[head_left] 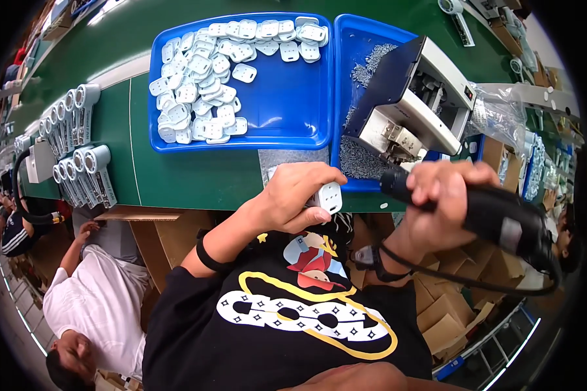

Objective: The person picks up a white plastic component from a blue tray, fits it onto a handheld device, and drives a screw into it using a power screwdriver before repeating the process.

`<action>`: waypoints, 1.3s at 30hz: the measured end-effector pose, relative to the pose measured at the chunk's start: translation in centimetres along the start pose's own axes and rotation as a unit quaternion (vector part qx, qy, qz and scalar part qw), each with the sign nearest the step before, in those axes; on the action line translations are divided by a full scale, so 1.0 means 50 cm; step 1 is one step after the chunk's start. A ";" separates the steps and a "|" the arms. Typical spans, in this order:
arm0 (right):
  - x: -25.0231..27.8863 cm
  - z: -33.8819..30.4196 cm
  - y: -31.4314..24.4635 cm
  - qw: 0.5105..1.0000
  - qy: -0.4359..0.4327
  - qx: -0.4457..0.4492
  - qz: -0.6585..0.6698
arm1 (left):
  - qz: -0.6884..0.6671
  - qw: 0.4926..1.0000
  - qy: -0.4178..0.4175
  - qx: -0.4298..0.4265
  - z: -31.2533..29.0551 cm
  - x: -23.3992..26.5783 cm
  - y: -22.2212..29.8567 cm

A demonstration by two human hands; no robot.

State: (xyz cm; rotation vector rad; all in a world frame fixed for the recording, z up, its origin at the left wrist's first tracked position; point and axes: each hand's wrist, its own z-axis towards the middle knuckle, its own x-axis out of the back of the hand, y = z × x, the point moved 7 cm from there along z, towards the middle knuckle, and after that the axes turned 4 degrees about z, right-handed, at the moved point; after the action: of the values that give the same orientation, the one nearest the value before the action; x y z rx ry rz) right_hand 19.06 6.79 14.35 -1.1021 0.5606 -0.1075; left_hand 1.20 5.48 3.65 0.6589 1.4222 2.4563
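Observation:
Near the table's front edge, my left hand grips a small white plastic part between thumb and fingers, its face with several small holes turned up. My right hand is wrapped round a black electric screwdriver, slightly blurred, its nose pointing left toward the white part but apart from it. A cable loops from the tool's rear below my right wrist. Just beyond my right hand stands a screw feeder with a dark side and pale metal front. Its base sits in a blue tray strewn with loose screws.
A larger blue tray holds a heap of similar white parts. White round-headed devices stand in rows at the left. Clear plastic bags lie right of the feeder. A person in a white shirt sits at left; cardboard boxes stand below the table.

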 end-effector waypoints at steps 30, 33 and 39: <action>-0.026 0.000 -0.032 0.983 -0.086 -0.086 0.141 | 0.007 1.000 0.006 -0.028 0.004 -0.005 0.005; 0.005 0.034 -0.038 0.995 0.014 0.091 -0.036 | 0.008 0.999 0.009 -0.030 0.006 -0.008 0.002; 0.015 0.039 0.036 0.994 0.026 0.011 -0.110 | 0.013 1.000 0.006 -0.018 0.005 -0.004 0.002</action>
State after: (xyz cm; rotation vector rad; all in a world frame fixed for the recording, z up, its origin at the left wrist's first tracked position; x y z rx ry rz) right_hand 20.31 8.94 13.14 -1.1392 0.4829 -0.3339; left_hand 1.51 5.55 3.78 0.6607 1.3778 2.5031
